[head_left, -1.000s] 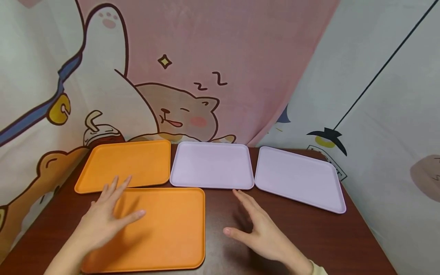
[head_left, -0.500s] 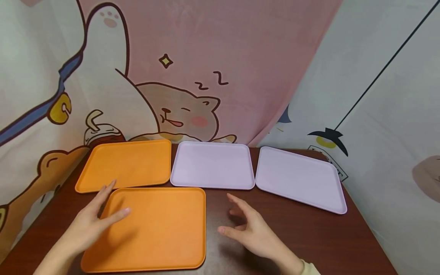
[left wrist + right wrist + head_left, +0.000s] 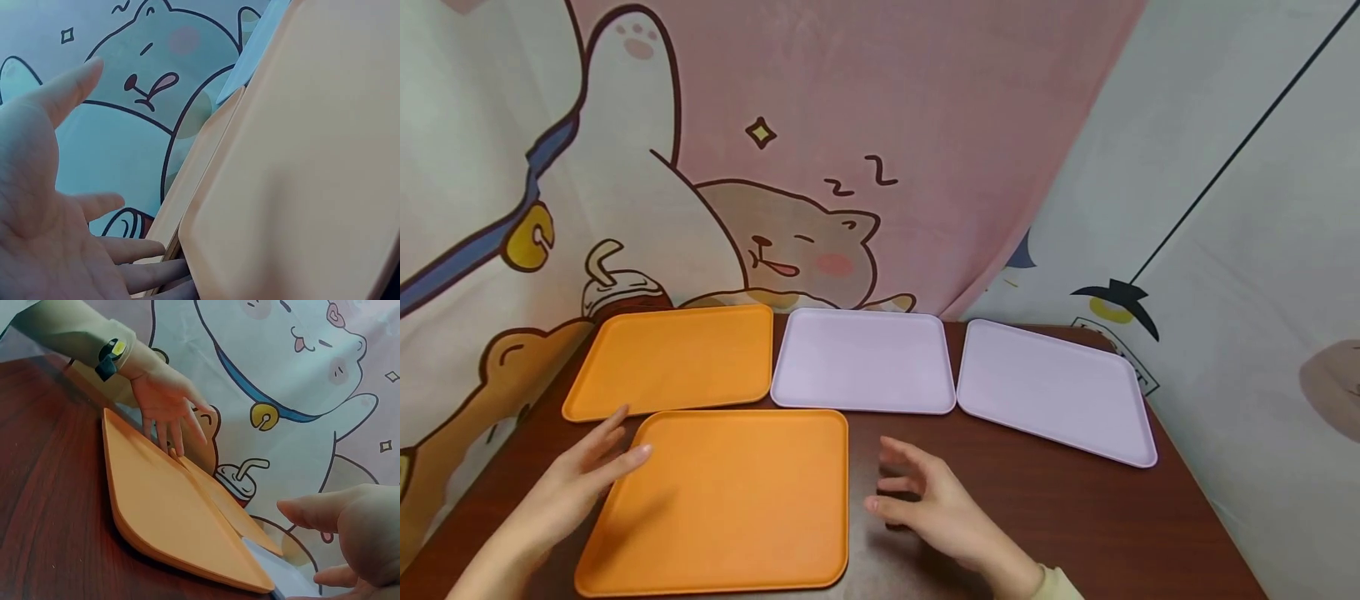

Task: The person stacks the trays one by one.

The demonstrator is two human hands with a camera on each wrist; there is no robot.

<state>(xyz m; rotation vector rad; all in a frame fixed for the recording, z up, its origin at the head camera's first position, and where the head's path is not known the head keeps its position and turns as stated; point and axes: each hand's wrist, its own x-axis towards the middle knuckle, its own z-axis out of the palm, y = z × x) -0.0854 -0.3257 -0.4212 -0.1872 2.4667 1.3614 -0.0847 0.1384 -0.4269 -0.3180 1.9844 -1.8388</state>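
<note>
In the head view a large orange tray [image 3: 737, 500] lies flat near the front of the table. My left hand [image 3: 568, 492] hovers at its upper left edge, fingers relaxed and holding nothing. The left wrist view shows that hand's palm [image 3: 37, 219] with fingers spread beside the tray rim; whether the fingertips touch it I cannot tell. My right hand [image 3: 928, 504] is over the table to the right of the same tray, apart from it. Its fingers bend loosely around nothing. The right wrist view shows its thumb [image 3: 312, 511] at the lower right.
Behind lie a second orange tray [image 3: 685, 358] at left, a lilac tray [image 3: 865, 358] in the middle and another lilac tray [image 3: 1052, 392], turned at an angle, at right. The dark wood table [image 3: 1075, 533] ends against a cartoon-printed cloth [image 3: 940, 125].
My left hand has drawn left and back from above the front orange tray to its edge. My right hand has moved a little left and nearer to me. The trays stay in place.
</note>
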